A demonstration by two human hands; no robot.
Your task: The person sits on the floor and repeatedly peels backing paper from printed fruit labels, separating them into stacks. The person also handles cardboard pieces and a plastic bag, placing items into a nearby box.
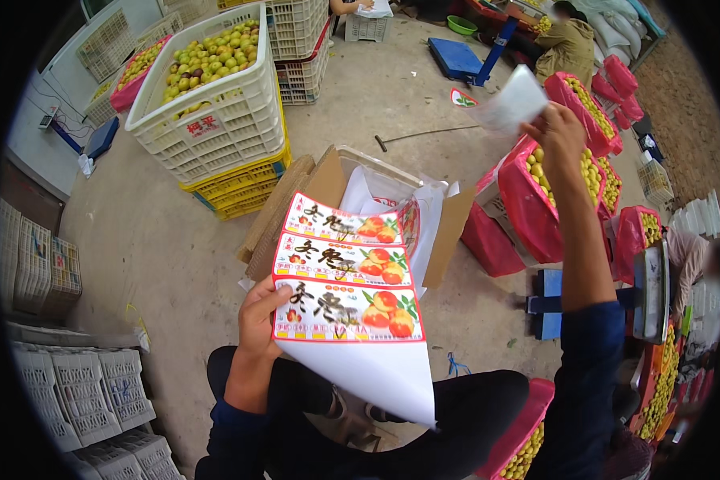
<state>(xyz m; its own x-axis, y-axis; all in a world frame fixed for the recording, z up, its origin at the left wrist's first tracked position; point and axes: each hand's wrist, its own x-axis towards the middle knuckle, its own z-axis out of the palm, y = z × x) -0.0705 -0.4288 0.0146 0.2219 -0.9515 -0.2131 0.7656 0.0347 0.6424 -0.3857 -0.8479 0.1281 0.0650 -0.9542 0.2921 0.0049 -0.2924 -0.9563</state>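
Observation:
My left hand (263,324) grips the left edge of a sheet of printed fruit labels (348,312); several labels show on it, and its lower part is bare white backing. Raised at the upper right, my right hand (555,135) pinches a small, blurred whitish piece (519,102), apart from the sheet. A small label with a red edge and green leaves (463,98) shows just left of that piece; whether they are joined I cannot tell. Behind the sheet stands an open cardboard box (450,234) with white printed paper inside.
A white crate (234,129) of green-yellow fruit rests on yellow crates (246,183) at the upper left. Pink-lined crates (516,180) of fruit stand at the right, near a blue platform scale (453,57). A thin rod (426,133) lies on the floor. Other people sit at the upper and right edges.

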